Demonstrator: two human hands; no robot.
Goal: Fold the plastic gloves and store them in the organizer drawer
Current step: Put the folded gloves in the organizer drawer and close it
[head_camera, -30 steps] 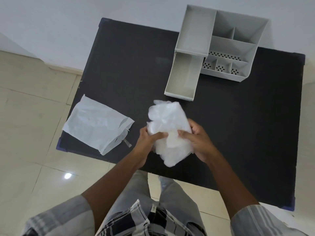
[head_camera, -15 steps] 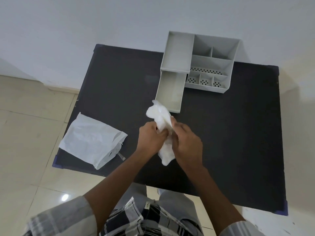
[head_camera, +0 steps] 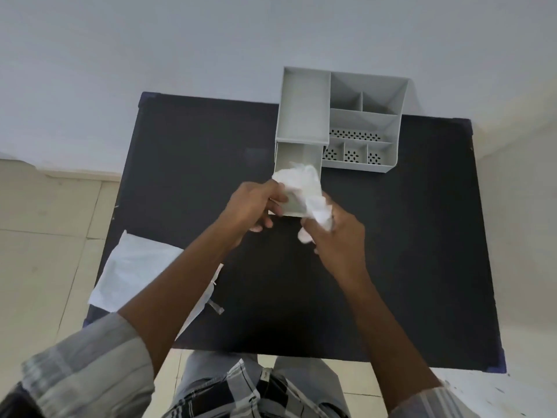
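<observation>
A crumpled bundle of thin white plastic gloves (head_camera: 304,188) hangs over the front end of the pulled-out drawer (head_camera: 297,156) of the grey organizer (head_camera: 361,122). My left hand (head_camera: 251,206) pinches the bundle's left side just above the drawer's front edge. My right hand (head_camera: 337,233) grips the lower right part of the bundle, which trails down past the drawer's front. The drawer's front wall is partly hidden by the gloves and my left hand.
The organizer stands at the back of a black table (head_camera: 391,251), against a white wall. A flat white plastic bag (head_camera: 132,273) lies on the table's near left corner, overhanging the edge. Pale tiled floor surrounds the table.
Both hands have carried the glove bundle forward from the table's middle to the open drawer. The bundle has gone from a loose wide wad to a narrower, bunched one.
</observation>
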